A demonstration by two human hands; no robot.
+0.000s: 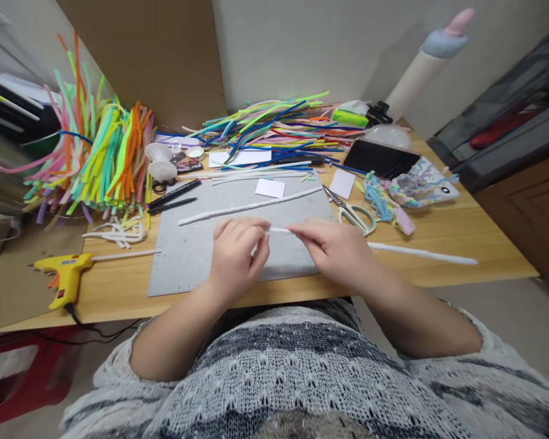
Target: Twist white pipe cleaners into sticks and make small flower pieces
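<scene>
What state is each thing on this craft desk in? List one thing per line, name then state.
white pipe cleaner: held over the grey mat, tail trailing right.
left hand: shut on it.
right hand: shut on it.
scissors: closed, lying flat.
glue gun: lying on its side, a stick in it.
tablet: screen dark.

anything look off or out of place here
Only the yellow glue gun: it lies on its side at the table's front left edge, its cord hanging over. Nothing looks spilled or damaged.
</scene>
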